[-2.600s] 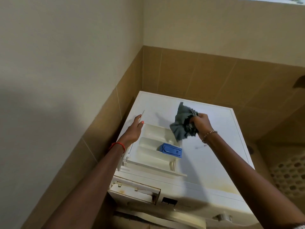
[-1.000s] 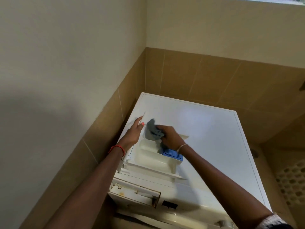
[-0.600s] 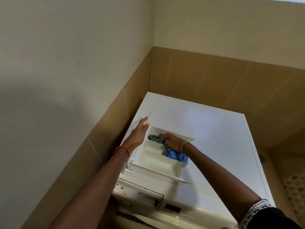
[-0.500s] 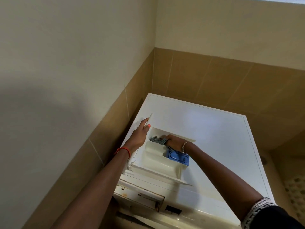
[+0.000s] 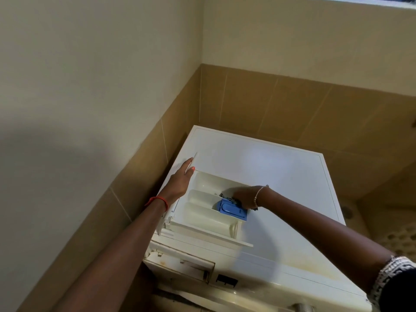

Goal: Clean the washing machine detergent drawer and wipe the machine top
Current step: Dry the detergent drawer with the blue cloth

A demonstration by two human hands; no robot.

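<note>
Tiled wall in tan runs around the corner behind the washing machine, with cream painted wall above it; a strip of window frame shows at the top right edge.

Change: half a second ago the right hand worked the cloth at the far left corner of the detergent drawer. The right hand now sits at the drawer's right side, directly behind the blue siphon cap. Only a small grey edge of the cloth shows beneath it. The fingers are curled down over the cloth; how tightly they grip cannot be told.

The left hand has not shifted. It lies flat along the drawer's left rim, fingers extended and pressed together, steadying the drawer.

Task item location: the drawer rests on the machine top, at its front left, removed from its housing. The empty drawer slot is visible in the front panel below.

Assessment: the wipe is progressing across the rear compartments from left to right. The drawer stage appears to be underway, not complete; the front compartments show no cloth contact at this moment.

Surface: the machine top is white and bare apart from the drawer. A yellowish stain lies near the front right edge, so the top-wiping step appears outstanding.
</note>
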